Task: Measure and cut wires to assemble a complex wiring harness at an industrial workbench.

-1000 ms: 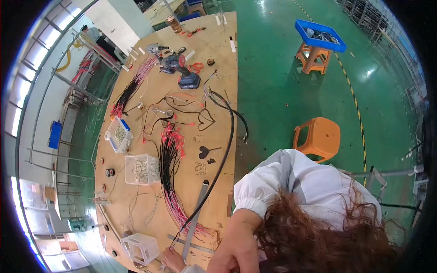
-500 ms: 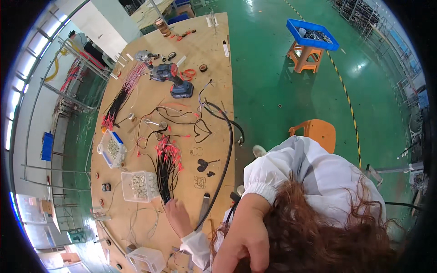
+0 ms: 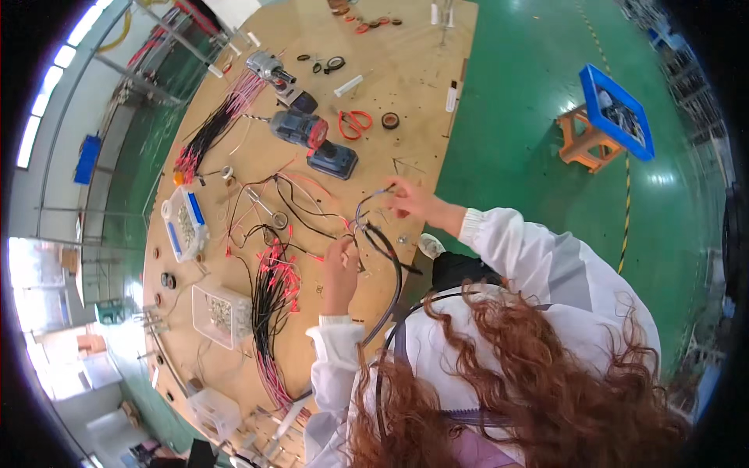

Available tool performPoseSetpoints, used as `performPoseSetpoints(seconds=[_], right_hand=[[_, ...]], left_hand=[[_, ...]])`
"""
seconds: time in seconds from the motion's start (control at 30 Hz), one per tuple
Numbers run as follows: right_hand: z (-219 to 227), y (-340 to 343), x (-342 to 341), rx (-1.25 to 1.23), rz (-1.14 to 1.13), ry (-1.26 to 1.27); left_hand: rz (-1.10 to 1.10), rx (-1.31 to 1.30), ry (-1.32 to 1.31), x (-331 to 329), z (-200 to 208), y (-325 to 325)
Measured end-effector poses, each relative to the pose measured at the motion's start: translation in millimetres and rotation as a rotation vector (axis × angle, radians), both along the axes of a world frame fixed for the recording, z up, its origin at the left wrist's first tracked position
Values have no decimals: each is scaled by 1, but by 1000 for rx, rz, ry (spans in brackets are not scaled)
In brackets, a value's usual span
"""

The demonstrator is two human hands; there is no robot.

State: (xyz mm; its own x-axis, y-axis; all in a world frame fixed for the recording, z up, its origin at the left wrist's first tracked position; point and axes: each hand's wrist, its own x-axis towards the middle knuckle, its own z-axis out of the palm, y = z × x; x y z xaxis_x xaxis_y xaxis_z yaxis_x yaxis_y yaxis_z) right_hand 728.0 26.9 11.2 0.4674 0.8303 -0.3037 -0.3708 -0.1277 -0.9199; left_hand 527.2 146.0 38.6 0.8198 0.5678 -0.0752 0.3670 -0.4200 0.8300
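My right hand (image 3: pixel 417 201) reaches over the table with its fingertips closed on the end of a thin bluish wire (image 3: pixel 361 209). That wire runs out of a thick black cable (image 3: pixel 395 281), which curves toward me along the table. Just nearer and to the left, my left hand (image 3: pixel 340 271) has its fingers drawn together at the thin wires by the cable's split end; exactly what they pinch is partly hidden. Left of it lies a bundle of black wires (image 3: pixel 269 312) with red tips. Thin black and red wires (image 3: pixel 292 191) are strewn beyond.
Farther off lie a cordless drill (image 3: pixel 312 140), red-handled scissors (image 3: pixel 355 125), a roll of black tape (image 3: pixel 390 121) and another power tool (image 3: pixel 277 74). Plastic bins (image 3: pixel 197 306) of small white parts stand at left. A blue tray (image 3: pixel 597 101) rests on an orange stool (image 3: pixel 577 144).
The view has shifted. My left hand has left the red-tipped wire bundle and moved to the cable's split end. My right hand has come forward from near my body onto the bluish wire.
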Motion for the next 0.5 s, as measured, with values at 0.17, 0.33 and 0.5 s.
performPoseSetpoints(seconds=[0.17,0.33,0.5], right_hand=[[3,56,40,203,216,33],[72,94,22,213,621,-246],[67,122,5,378,690,86]], left_hand=[[147,66,104,58,17,-2],[268,22,-12,69,18,0],[707,-574,-399,53,11,-3]])
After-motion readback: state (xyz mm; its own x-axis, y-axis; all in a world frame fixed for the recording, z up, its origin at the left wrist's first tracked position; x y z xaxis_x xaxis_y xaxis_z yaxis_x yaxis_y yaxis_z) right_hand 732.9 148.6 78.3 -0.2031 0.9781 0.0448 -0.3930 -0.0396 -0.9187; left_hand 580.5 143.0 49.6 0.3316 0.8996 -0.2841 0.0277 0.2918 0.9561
